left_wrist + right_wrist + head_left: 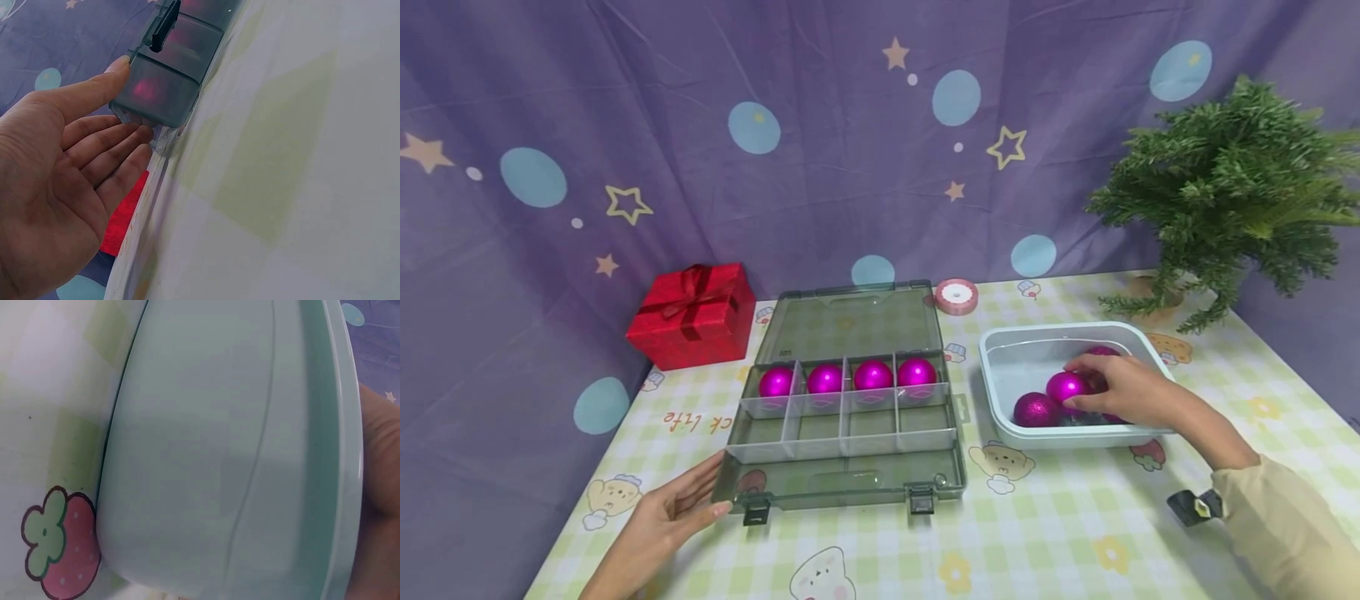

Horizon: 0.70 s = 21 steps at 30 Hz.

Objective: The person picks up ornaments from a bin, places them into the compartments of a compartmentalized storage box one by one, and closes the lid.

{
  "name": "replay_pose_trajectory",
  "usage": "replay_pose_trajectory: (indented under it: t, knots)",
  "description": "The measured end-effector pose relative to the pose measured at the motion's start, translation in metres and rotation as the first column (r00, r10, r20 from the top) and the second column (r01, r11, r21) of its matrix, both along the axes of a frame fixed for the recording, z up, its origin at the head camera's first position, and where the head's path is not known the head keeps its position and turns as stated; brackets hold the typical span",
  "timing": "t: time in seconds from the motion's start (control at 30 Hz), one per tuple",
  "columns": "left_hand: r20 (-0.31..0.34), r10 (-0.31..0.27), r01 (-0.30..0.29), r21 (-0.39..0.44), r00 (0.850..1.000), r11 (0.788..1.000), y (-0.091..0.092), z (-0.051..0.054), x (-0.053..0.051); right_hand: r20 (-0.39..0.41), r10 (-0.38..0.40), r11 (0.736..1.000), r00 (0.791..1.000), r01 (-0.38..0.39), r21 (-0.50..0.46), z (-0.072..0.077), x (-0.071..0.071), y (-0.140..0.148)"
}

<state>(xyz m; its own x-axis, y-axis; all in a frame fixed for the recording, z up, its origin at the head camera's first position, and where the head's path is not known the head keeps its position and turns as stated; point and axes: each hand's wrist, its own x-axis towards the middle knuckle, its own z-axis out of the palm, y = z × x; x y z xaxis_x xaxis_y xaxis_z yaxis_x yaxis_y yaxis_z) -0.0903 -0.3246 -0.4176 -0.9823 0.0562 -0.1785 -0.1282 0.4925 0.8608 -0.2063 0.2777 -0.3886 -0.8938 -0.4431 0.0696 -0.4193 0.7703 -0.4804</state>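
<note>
A translucent grey divided case (846, 487) lies with its lid folded back on the table. Several shiny magenta baubles (826, 379) fill its back row, one per compartment; the compartments in front hold none. At the case's near left corner, my left hand (658, 521) touches it with thumb and fingers extended, as the left wrist view also shows. My right hand (1138, 390) reaches into a pale blue plastic tub (992, 379) and pinches a shiny magenta bauble (1066, 388). A glittery bauble (1037, 410) lies beside it, and others are partly hidden by the hand.
A red gift box (692, 321) stands at the back left. Behind the case sits a pink ribbon roll (957, 297). A small artificial fir tree (1232, 175) rises behind the tub at the right. The checked tablecloth (1022, 533) meets a purple curtain (835, 208).
</note>
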Motion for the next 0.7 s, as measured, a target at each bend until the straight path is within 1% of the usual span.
replay_pose_trajectory:
  t: [0.17,0.4,0.47,0.6,0.7]
  knots:
    - [-0.005,-0.004,0.004,0.002,1.0,1.0,0.0,0.0,0.0,0.006,0.0,1.0,1.0,0.0,-0.014,0.001,0.001,-0.001]
    - [-0.013,-0.008,0.008,-0.004,1.0,1.0,0.0,0.001,0.0,0.001,0.024,0.994,1.0,-0.024,-0.107,0.01,0.003,-0.001]
    - [-0.011,-0.008,0.008,-0.008,1.0,1.0,0.0,0.001,0.0,0.004,0.021,0.992,1.0,-0.021,-0.121,0.013,0.003,-0.001]
    - [-0.018,-0.014,0.013,-0.008,1.0,1.0,0.0,0.0,0.0,-0.012,0.007,0.991,1.0,-0.009,-0.132,0.017,0.004,0.0]
    - [-0.028,-0.019,0.019,-0.009,0.999,1.0,0.0,0.0,0.0,-0.042,0.003,0.99,0.999,-0.009,-0.143,0.02,0.004,0.0]
